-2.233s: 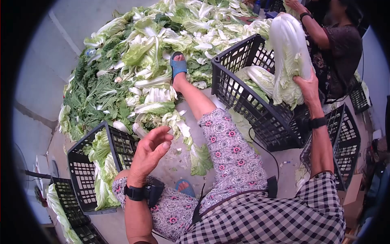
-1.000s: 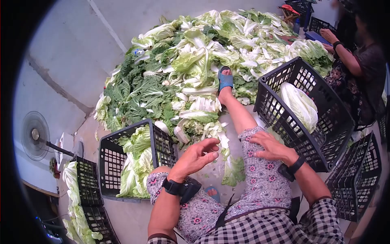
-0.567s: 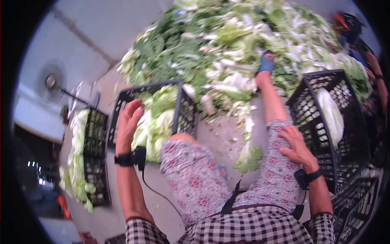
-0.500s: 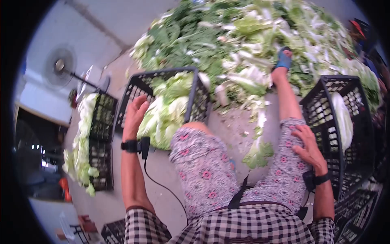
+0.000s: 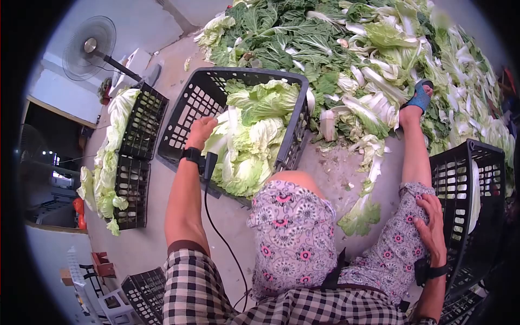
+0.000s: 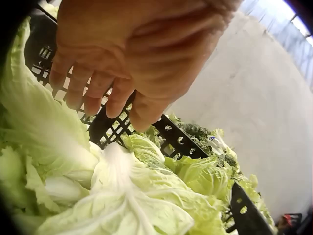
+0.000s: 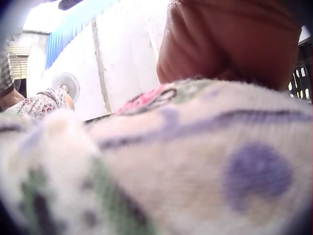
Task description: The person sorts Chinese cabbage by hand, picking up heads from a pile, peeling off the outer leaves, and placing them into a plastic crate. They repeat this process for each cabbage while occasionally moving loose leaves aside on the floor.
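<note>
My left hand (image 5: 201,130) reaches into a black crate (image 5: 187,111) full of pale green napa cabbages (image 5: 252,143). In the left wrist view the left hand (image 6: 100,95) hangs with loosely curled fingers just over a cabbage (image 6: 122,196) beside the crate wall (image 6: 105,129), and grips nothing. My right hand (image 5: 431,227) lies flat on my right thigh in floral trousers (image 5: 398,249). The right wrist view shows only the right hand (image 7: 230,44) on that fabric (image 7: 195,161). A second black crate (image 5: 482,244) with one cabbage (image 5: 475,189) stands at my right.
A big heap of cabbage leaves (image 5: 352,49) covers the floor ahead, with my foot in a blue sandal (image 5: 420,99) at its edge. Stacked crates with cabbages (image 5: 132,162) and a fan (image 5: 89,46) stand at the left. A loose leaf (image 5: 360,216) lies between my legs.
My right hand dropped its cabbage into the right crate and came down onto my thigh. My left hand swung left into the left crate, and the view turned that way.
</note>
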The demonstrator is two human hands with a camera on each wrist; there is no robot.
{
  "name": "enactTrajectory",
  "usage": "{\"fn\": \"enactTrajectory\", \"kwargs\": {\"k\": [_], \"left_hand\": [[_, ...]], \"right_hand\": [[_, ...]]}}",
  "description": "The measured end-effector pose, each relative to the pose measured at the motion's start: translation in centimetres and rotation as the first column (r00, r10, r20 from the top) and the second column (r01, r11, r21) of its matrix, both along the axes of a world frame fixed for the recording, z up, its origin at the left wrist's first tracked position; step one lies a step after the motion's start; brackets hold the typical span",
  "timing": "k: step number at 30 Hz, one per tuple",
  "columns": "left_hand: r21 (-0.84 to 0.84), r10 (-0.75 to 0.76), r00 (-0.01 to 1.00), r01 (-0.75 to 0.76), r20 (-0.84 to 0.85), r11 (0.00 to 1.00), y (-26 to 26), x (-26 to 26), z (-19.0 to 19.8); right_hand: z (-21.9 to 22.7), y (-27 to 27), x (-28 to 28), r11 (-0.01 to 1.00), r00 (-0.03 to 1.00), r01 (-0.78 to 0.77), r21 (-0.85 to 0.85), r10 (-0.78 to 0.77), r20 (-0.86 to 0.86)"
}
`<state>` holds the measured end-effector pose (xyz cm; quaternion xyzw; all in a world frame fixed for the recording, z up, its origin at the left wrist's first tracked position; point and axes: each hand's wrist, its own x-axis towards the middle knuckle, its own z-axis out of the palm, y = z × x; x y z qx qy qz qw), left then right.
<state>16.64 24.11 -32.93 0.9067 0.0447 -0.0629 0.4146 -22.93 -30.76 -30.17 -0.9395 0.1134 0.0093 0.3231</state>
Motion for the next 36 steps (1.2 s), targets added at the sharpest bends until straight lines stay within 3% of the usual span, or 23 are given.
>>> {"fn": "enactTrajectory", "kwargs": {"k": [3,5,7,8,9,11,14,17,19,21,24,28,30,31,32,34,36], "left_hand": [[-0.032,0.030,0.999,-0.031,-0.027,0.999,-1.8,3.7,-3.5],[0.077,0.022,1.000,-0.021,-0.014,0.997,-2.5,5.9,-6.0],[0.208,-0.048,0.987,0.015,0.154,0.978,0.1,9.9,-12.2],[-0.002,0.096,0.994,-0.097,-0.042,0.995,-2.6,8.3,-9.8],[0.015,0.149,0.980,-0.148,-0.130,0.989,-4.0,7.7,-8.4],[0.228,0.208,0.953,-0.157,-0.221,0.961,-5.1,8.2,-7.3],[-0.117,0.221,0.917,-0.273,-0.332,0.955,-4.6,8.2,-7.4],[-0.130,0.233,0.922,-0.284,-0.311,0.950,-4.8,7.5,-6.8],[-0.234,0.170,0.929,-0.254,-0.329,0.938,-3.5,7.9,-7.6],[-0.160,0.291,0.896,-0.359,-0.336,0.920,-3.8,8.6,-8.5],[-0.362,0.288,0.912,-0.383,-0.291,0.850,-3.8,7.8,-9.0],[-0.535,0.164,0.932,-0.324,-0.324,0.780,-1.6,8.9,-11.9],[-0.136,0.238,0.971,-0.240,-0.030,0.961,-2.7,8.7,-11.1],[0.085,0.215,0.968,-0.227,0.126,0.970,-3.5,8.5,-10.3],[0.281,0.075,0.924,-0.190,0.375,0.941,-4.4,8.3,-8.9],[0.162,-0.130,0.825,0.048,0.550,0.986,-7.8,7.5,-4.1],[0.177,-0.390,0.840,0.348,0.377,0.921,-12.4,4.6,1.2]], "right_hand": [[0.2,0.4,0.4,1.000,1.000,0.020,-0.011,-0.020,-0.013],[0.2,0.4,0.7,1.000,1.000,0.017,-0.020,-0.018,-0.026],[0.1,0.4,0.8,0.999,0.999,0.023,-0.040,-0.024,-0.041],[0.1,0.4,1.0,0.998,0.999,0.026,-0.056,-0.028,-0.035],[0.0,0.4,1.1,0.996,0.998,0.038,-0.074,-0.041,-0.038],[-0.2,0.5,1.3,0.993,0.997,0.055,-0.100,-0.060,-0.045],[0.1,0.6,1.6,0.993,0.995,0.085,-0.079,-0.089,-0.052],[0.0,0.8,1.8,0.993,0.996,0.087,-0.084,-0.090,-0.028],[0.0,0.9,1.7,0.993,0.996,0.085,-0.083,-0.086,-0.017],[0.0,0.8,1.7,0.992,0.997,0.079,-0.094,-0.080,-0.002],[-0.3,0.6,1.4,0.990,0.998,0.061,-0.127,-0.060,0.009],[-0.2,0.8,1.6,0.990,0.998,0.061,-0.129,-0.060,0.010],[-0.2,0.9,1.8,0.990,0.997,0.076,-0.116,-0.077,-0.007],[-0.3,0.8,1.7,0.990,0.996,0.085,-0.114,-0.088,-0.018],[-0.3,0.7,1.8,0.989,0.995,0.094,-0.115,-0.098,-0.027],[-0.1,0.9,1.9,0.989,0.996,0.093,-0.118,-0.093,0.001],[-0.1,1.0,1.8,0.990,0.996,0.087,-0.112,-0.086,0.013]]}}
